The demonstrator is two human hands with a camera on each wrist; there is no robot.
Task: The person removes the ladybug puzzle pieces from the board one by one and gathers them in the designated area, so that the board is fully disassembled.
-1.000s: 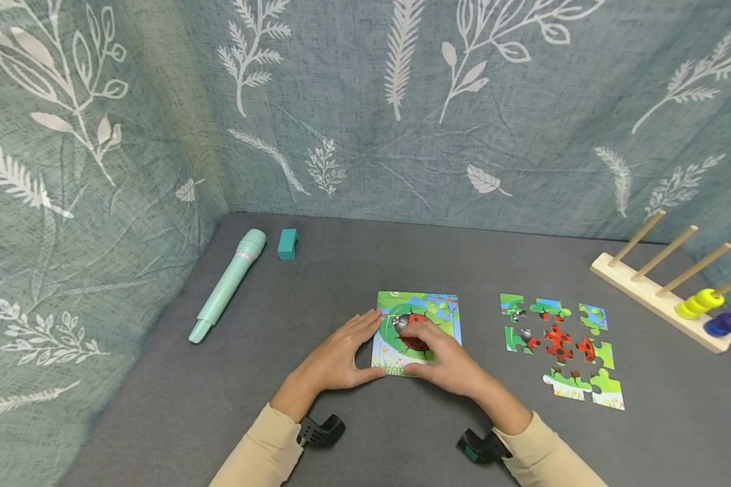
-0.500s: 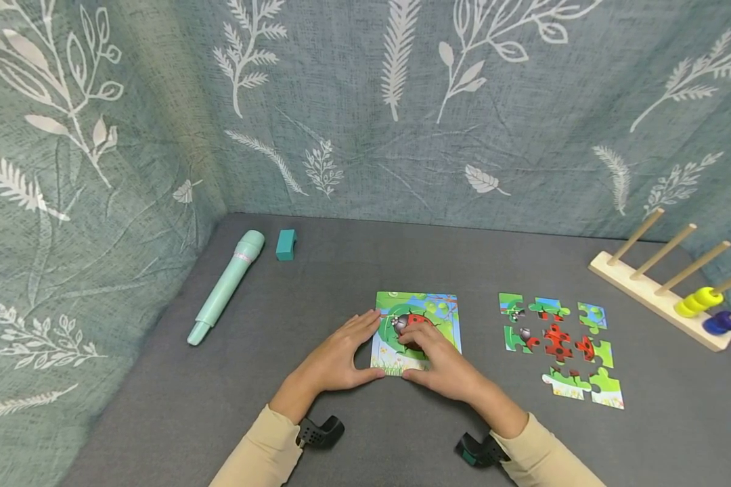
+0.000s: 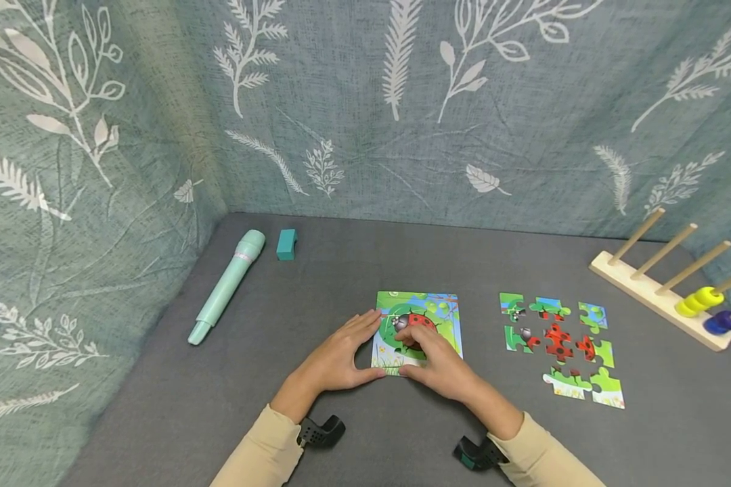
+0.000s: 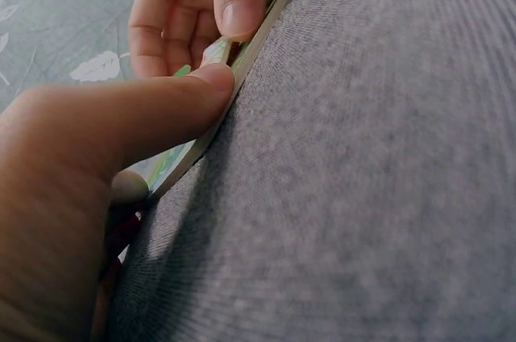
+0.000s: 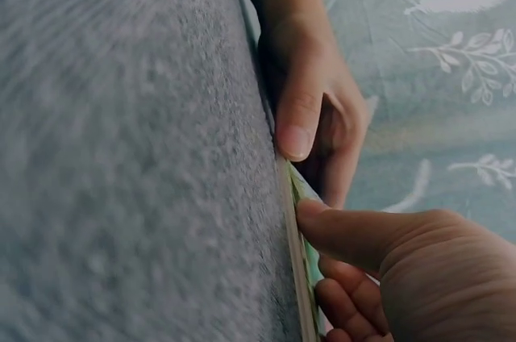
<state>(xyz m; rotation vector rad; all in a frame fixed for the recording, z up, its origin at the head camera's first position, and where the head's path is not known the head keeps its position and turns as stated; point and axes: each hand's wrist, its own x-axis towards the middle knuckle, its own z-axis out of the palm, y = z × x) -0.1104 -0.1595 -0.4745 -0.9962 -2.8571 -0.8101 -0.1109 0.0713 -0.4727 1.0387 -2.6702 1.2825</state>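
A square ladybug puzzle board [image 3: 446, 306] lies flat on the grey table in the head view. My left hand [image 3: 341, 355] holds its lower left corner, with the thumb at the near edge and the fingers along the left side. Over the board's lower middle, my right hand [image 3: 441, 362] has its fingers bent and its thumb near the front edge. Under that thumb, the left wrist view shows a small puzzle piece [image 4: 216, 52] tilted up from the board, pinched by the right hand. The fingers hide much of this piece in the head view.
Several loose puzzle pieces [image 3: 558, 343] lie spread in rows right of the board. Beyond them stands a wooden peg stacker [image 3: 660, 297] with yellow and blue beads. A mint toy microphone [image 3: 227, 287] and a teal block [image 3: 286, 244] lie at the back left.
My right hand has shifted slightly left over the board, and its fingertips have drawn nearer. My left hand stays at the board's corner.
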